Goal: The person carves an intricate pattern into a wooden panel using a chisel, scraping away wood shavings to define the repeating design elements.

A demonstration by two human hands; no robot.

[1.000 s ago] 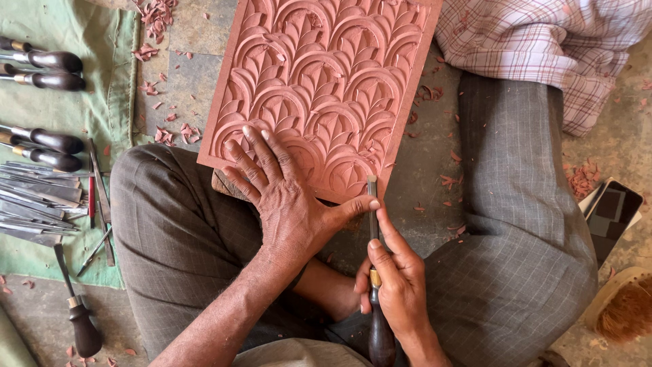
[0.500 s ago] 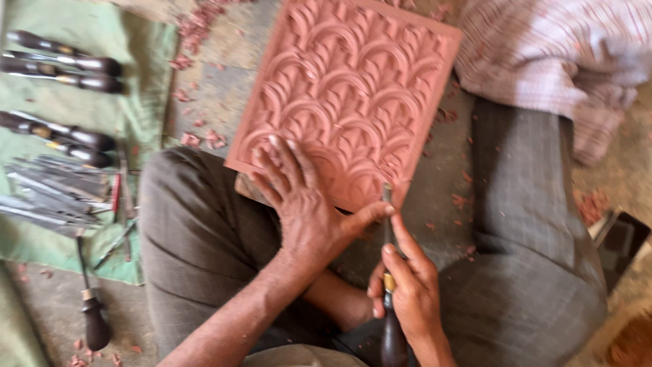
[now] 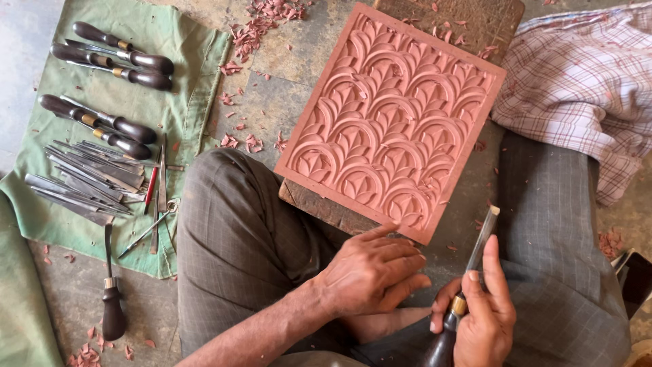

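Right now my right hand (image 3: pixel 479 316) has a closed grip round the chisel (image 3: pixel 475 255), blade up, tip just off the near right edge of the carved panel (image 3: pixel 394 119). Left hand (image 3: pixel 370 272) is loose, holding nothing, fingers at the panel's near corner w/ no weight on it. Panel sits tilted on a wood board (image 3: pixel 468 20) btwn my knees. Risk: unpinned panel could slide under a push, & the chisel may skid into my left fingers or chip the thin ridges.

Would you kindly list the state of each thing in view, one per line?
Carved panel: tilted on a wooden block, pattern fully cut.
Chisel: in the right hand, blade off the panel.
Left hand: empty, fingertip at the panel's edge.
Spare chisels: lying on green cloth.
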